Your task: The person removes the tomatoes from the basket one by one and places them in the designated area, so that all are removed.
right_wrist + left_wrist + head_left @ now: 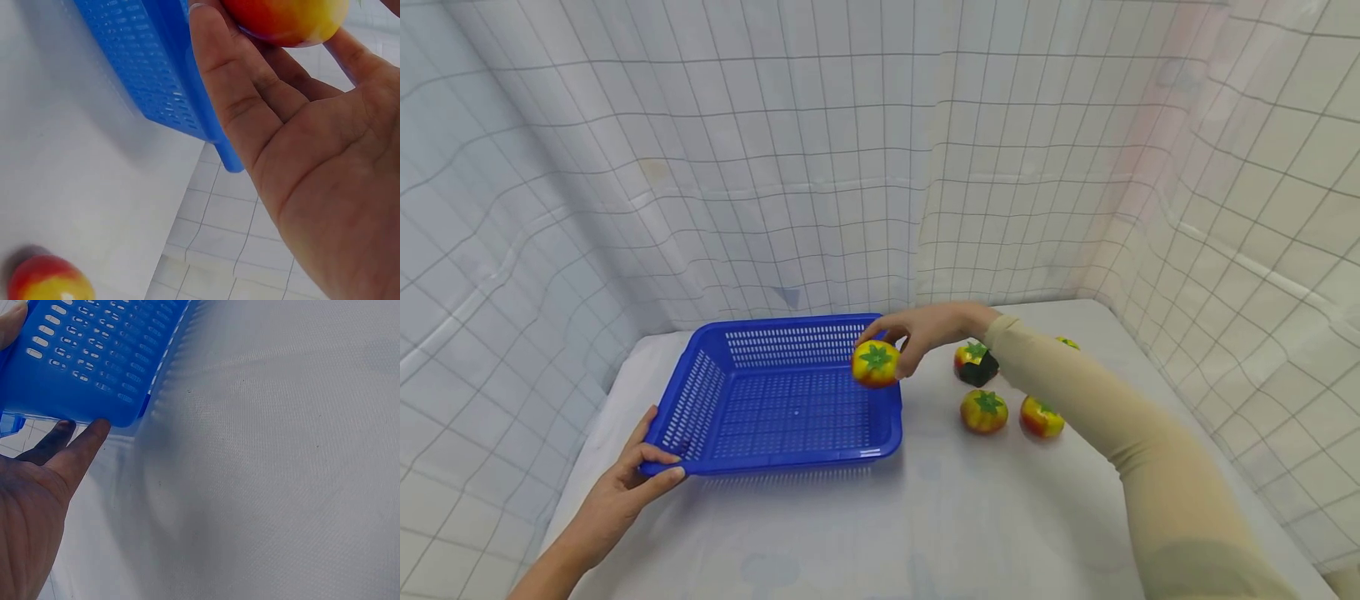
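Note:
My right hand [917, 331] holds a yellow-and-red, tomato-like fruit [876, 364] with a green star-shaped leaf top, between thumb and fingers. Both are over the right side of a blue plastic basket [797, 458] with slotted walls. In the right wrist view the fruit's red and yellow underside [287, 22] shows above the curled fingers. My left hand [617, 492] grips the basket's near left corner. Its thumb lies along the front rim and its fingers at the left side. The left wrist view shows fingertips [97, 428] against the basket's outer wall [94, 394].
Several similar fruits lie right of the basket, including one in front [984, 412] and one with a dark patch [976, 362]. Another [1067, 342] is partly hidden behind the right sleeve [1075, 392]. A white cloth [820, 542] covers the table, and gridded curtains [850, 167] surround it.

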A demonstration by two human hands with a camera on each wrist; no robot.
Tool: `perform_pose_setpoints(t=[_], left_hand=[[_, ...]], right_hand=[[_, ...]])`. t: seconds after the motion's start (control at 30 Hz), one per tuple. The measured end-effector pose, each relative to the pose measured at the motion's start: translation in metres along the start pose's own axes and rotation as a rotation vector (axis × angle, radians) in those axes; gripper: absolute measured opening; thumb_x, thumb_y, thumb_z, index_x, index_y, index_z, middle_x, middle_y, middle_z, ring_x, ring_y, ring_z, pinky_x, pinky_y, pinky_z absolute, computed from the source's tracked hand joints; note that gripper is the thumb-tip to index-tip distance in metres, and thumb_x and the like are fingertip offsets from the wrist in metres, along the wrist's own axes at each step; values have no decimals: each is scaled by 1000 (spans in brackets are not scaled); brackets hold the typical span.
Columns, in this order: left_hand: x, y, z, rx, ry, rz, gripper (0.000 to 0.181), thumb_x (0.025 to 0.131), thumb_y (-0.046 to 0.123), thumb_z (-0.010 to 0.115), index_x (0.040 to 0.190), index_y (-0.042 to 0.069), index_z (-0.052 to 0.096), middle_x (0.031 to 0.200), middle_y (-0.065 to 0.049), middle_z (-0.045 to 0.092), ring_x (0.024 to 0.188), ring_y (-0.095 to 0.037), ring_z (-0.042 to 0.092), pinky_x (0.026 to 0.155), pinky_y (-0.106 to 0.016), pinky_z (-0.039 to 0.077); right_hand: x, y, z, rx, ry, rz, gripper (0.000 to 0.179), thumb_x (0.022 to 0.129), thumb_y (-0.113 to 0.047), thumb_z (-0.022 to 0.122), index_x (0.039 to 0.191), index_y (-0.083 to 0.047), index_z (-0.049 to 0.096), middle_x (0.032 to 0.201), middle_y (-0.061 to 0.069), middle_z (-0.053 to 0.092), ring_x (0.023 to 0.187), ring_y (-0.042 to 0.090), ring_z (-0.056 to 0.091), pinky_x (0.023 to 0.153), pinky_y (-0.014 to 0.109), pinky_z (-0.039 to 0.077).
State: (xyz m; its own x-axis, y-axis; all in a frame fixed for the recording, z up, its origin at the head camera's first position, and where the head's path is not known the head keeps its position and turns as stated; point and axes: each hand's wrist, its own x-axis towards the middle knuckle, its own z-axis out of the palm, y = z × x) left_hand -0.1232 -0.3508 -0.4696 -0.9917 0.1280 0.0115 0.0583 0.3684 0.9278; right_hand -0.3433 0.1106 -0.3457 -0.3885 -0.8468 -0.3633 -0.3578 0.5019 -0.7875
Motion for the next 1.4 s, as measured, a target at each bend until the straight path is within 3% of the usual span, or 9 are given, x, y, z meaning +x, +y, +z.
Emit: perform_pose_setpoints(t=[0.63, 0.8, 0.9, 1.1, 1.4], left_hand=[[3, -1, -2, 1, -13, -7, 25, 107, 15, 56, 121, -5, 51, 167, 19, -17, 141, -68, 5, 87, -6, 42], [3, -1, -2, -3, -14, -4, 24, 107, 15, 55, 120, -5, 50, 167, 19, -17, 141, -69, 6, 87, -6, 42], [3, -1, -2, -3, -14, -2, 24, 107, 14, 55, 120, -5, 50, 167, 19, -17, 140, -69, 7, 88, -6, 42], [3, -2, -2, -1, -16, -3, 23, 107, 14, 55, 120, -5, 51, 167, 21, -17, 139, -70, 8, 87, -6, 43], [4, -3, -2, 13, -12, -13, 24, 107, 16, 57, 120, -3, 52, 166, 23, -17, 140, -70, 6, 87, -5, 41]], right_hand=[[-48, 31, 1, 77, 104, 160, 74, 78, -31, 83, 141, -49, 51, 149, -6, 46, 138, 25, 41, 104, 50, 45], [-62, 40, 3, 114, 141, 215, 77, 76, -34, 84, 142, -53, 49, 152, -5, 42, 145, 27, 30, 108, 60, 38], [-71, 47, 4, 125, 162, 244, 76, 76, -38, 84, 141, -55, 48, 152, -2, 42, 144, 27, 31, 106, 66, 37], [-88, 62, 6, 145, 192, 254, 72, 80, -37, 82, 141, -52, 49, 149, 5, 44, 129, 27, 52, 108, 58, 37], [-114, 76, 4, 117, 258, 319, 71, 78, -40, 83, 139, -56, 50, 154, 2, 41, 142, 28, 37, 110, 61, 33]])
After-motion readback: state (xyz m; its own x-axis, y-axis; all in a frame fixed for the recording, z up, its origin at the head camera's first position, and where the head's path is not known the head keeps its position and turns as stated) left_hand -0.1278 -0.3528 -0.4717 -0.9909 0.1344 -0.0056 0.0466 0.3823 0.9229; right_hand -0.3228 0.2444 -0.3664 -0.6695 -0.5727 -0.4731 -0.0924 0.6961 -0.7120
